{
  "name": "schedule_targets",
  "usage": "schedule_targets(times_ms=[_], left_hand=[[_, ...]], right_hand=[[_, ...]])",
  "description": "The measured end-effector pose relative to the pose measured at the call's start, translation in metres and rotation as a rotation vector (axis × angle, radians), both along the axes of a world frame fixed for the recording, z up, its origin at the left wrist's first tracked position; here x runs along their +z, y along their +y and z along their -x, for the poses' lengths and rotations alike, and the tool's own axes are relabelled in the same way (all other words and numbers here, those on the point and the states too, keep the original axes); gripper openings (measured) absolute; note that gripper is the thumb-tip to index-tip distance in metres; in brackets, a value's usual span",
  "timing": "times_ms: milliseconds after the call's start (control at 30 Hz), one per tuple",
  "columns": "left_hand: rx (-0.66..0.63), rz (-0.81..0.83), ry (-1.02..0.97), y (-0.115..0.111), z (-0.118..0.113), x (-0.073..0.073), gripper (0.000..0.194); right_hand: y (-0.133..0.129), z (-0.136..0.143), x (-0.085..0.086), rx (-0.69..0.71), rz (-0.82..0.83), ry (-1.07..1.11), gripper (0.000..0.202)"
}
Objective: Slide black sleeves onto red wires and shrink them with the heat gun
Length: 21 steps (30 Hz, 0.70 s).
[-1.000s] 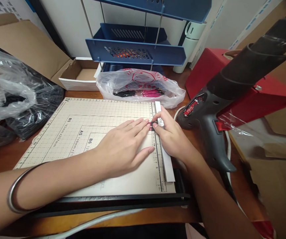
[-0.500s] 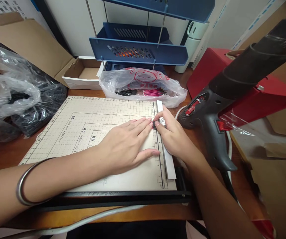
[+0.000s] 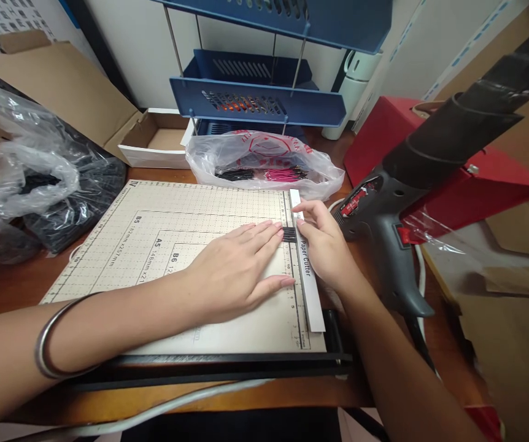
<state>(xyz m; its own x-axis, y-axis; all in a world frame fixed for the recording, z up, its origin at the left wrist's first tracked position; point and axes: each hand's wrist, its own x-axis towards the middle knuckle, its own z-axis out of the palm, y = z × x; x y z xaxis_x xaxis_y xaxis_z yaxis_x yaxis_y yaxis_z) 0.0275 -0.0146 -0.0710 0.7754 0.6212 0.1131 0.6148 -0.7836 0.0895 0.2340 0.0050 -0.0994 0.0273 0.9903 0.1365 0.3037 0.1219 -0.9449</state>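
Note:
My left hand point(image 3: 239, 264) lies flat on the gridded board of a paper cutter point(image 3: 209, 202), fingers stretched towards the right edge. Its fingertips rest on a row of thin black strands point(image 3: 289, 234), which reach across to a white bar printed "Paper Cutter" point(image 3: 308, 276). What lies beneath the palm is hidden. My right hand point(image 3: 326, 248) sits at the bar's outer side, its thumb and index finger apart over the bar near the strand ends. Nothing shows between those two fingers; the other fingers are partly hidden.
Behind the board lies a clear plastic bag point(image 3: 204, 161) with black and pink strands, below a blue tiered rack point(image 3: 301, 105). At right stand a heat gun point(image 3: 384, 202) and a red box point(image 3: 379, 132). An open carton point(image 3: 154, 155) and bagged black pieces point(image 3: 84, 178) are at left.
My right thumb and index finger have come off the strands and moved apart to the right, uncovering the strands and the bar's printing. My left hand stays flat in place.

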Motion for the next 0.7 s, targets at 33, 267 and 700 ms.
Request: schedule_targets(times_ms=[33,267,700], left_hand=[[-0.004,0.003,-0.002,0.0,0.0,0.0,0.09],[-0.027,0.038,0.011,0.003,0.0,0.002,0.086],[-0.084,0.089,0.022,0.011,-0.001,0.005,0.089]], right_hand=[[0.001,0.0,-0.001,-0.008,0.004,0.031,0.019],[0.001,0.003,-0.002,-0.037,0.023,0.02,0.034],[0.003,0.008,-0.004,-0.079,0.003,0.097,0.026]])
